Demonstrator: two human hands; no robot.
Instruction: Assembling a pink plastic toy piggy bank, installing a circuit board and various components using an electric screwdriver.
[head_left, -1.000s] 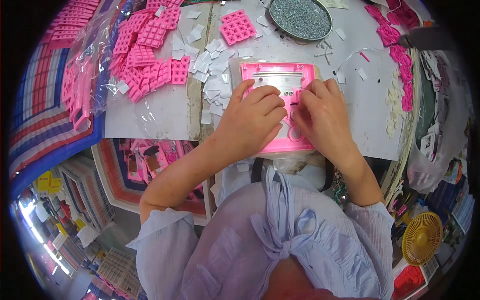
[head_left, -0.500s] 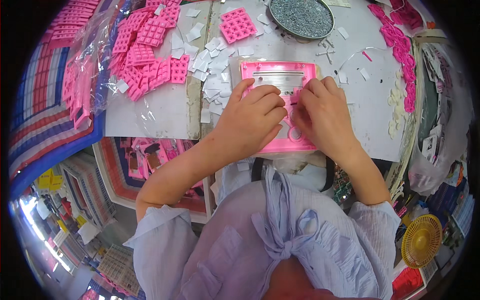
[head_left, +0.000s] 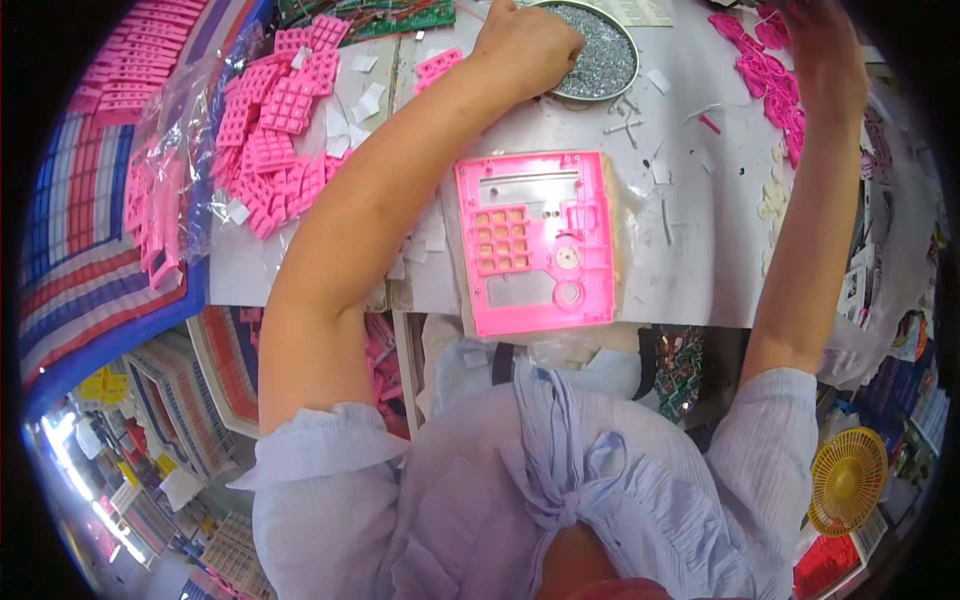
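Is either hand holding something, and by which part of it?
It cannot be told: the left hand is at the round dish, fingertips hidden; the right hand is too dark near the top.

On the tabletop lies the casing — keypads to its left, a dish behind it, cords behind and right.

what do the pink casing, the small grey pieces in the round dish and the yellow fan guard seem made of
Pink casing: likely moulded plastic, smooth and slightly glossy, its ribs the same pink.
Small grey pieces: probably metal, given their silvery glints.
Yellow fan guard: evenly coloured, perhaps plastic; coated wire is possible.
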